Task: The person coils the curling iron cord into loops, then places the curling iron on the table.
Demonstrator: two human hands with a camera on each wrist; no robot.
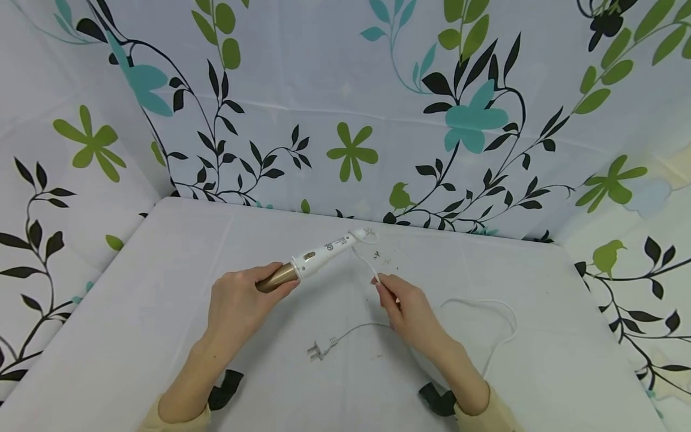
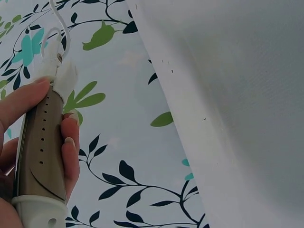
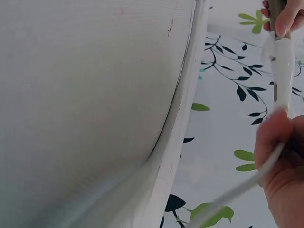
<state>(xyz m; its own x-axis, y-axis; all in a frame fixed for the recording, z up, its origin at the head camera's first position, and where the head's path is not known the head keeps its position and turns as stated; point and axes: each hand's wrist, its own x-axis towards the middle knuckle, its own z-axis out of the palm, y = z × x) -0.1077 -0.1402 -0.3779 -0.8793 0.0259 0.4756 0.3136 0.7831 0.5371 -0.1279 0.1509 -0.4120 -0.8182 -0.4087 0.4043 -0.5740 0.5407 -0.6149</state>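
Note:
In the head view my left hand (image 1: 237, 303) grips the gold barrel of a white-handled curling iron (image 1: 323, 254), which tilts up to the right above the table. A row of small dark dots runs along the gold barrel (image 2: 43, 142) in the left wrist view, with thumb and fingers wrapped round it. My right hand (image 1: 412, 312) pinches the white power cord (image 1: 365, 260) a short way below the handle's end. Beyond that hand the cord loops over the table on the right. Its two-pin plug (image 1: 320, 349) lies between my forearms.
A white cloth covers the table (image 1: 281, 390). Small dark specks (image 1: 377, 255) dot it behind the right hand. Leaf-patterned fabric (image 1: 324, 84) stands along the back and sides. Black pieces (image 1: 225, 390) show at both wrists.

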